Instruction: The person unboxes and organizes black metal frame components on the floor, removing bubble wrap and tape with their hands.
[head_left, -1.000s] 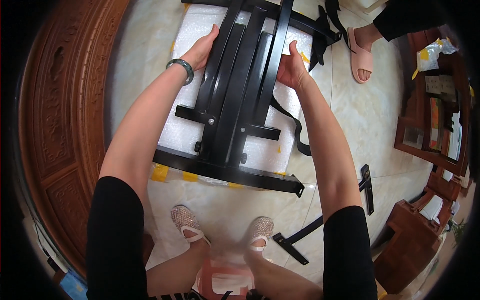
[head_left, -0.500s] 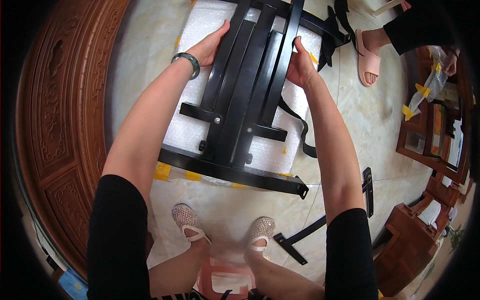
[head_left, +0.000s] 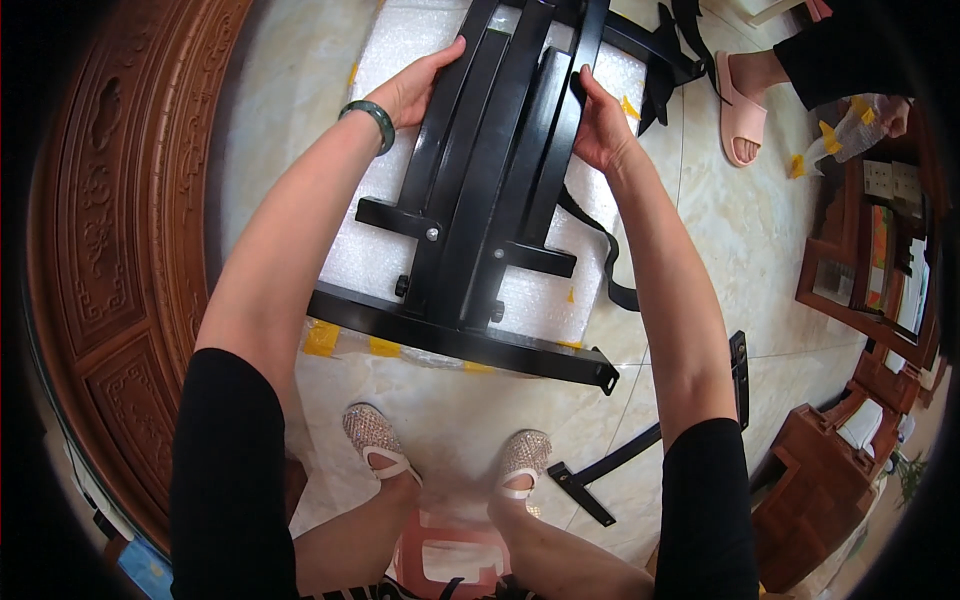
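Clearly, the left hand [head_left: 405, 94] and right hand [head_left: 604, 128] touch opposite sides of a black metal-tube frame [head_left: 479, 200] lying over a white bubble-wrapped slab [head_left: 540, 306]; thumbs show, but whether the mostly hidden fingers clamp it I cannot tell.

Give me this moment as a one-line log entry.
left hand: at left side of black metal frame; right hand: at its right side; under frame: bubble-wrapped package; floor: black metal bar

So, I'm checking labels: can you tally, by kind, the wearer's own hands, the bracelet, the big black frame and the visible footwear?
Wearer's hands, left and right: 2
Bracelet: 1
Black frame: 1
Sparkly shoes: 2
Pink slipper: 1
Total: 7
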